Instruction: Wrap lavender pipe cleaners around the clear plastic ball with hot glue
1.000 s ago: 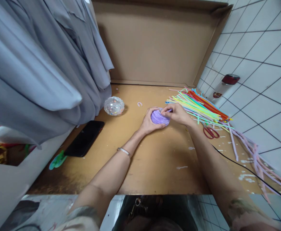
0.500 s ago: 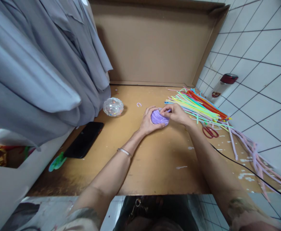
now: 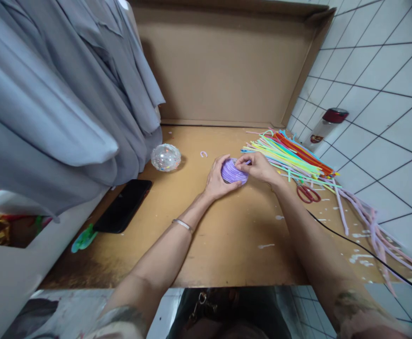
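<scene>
A round form wrapped in purple pipe cleaner sits between my hands over the middle of the table. My left hand curls round its left and near sides, thumb along the bottom. At its upper right, the thumb and forefinger of my right hand are pinched together on a purple pipe cleaner strand, of which only a short bit shows. The fingertips hide where this strand meets the wrapping. A clear ball with coloured specks rests to the left, apart from my hands. A small pale pink curved piece lies between them.
Pipe cleaners of several colours lie in a pile at right, beside red-handled scissors and a black cable. A clear bottle stands by the tiled wall. At left are a black phone and grey cloth. Cardboard stands behind.
Almost nothing differs. Both hands keep their hold on the purple wrapped form, with only a very slight shift.
</scene>
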A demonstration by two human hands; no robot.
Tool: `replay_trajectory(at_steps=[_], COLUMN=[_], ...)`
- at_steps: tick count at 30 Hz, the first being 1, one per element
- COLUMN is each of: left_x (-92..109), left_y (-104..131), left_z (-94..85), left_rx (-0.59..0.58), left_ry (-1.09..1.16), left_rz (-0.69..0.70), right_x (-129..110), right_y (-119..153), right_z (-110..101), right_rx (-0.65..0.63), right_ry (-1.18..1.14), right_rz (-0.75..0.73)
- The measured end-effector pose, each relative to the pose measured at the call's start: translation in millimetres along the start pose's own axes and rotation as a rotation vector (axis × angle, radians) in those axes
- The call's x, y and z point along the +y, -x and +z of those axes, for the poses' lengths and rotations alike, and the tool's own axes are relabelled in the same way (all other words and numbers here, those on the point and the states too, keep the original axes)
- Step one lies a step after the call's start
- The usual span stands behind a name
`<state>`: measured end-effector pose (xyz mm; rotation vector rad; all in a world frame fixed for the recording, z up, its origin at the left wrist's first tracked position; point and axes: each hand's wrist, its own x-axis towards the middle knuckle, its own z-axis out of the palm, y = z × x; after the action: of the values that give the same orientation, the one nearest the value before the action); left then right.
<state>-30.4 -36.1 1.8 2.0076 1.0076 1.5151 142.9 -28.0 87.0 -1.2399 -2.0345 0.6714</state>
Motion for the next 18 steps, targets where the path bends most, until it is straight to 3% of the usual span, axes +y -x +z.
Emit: replay_trajectory(at_steps=[18], left_x=[3.6], left_y=[1.4], left_z=[1.0], left_rx=[-0.023], left_ry=[0.073], left_rz=[-0.02], right_x=[0.3], right_y=[-0.5], right_z=[1.6], right_rx=[0.001], right_ry=[-0.024], right_rz=[0.018])
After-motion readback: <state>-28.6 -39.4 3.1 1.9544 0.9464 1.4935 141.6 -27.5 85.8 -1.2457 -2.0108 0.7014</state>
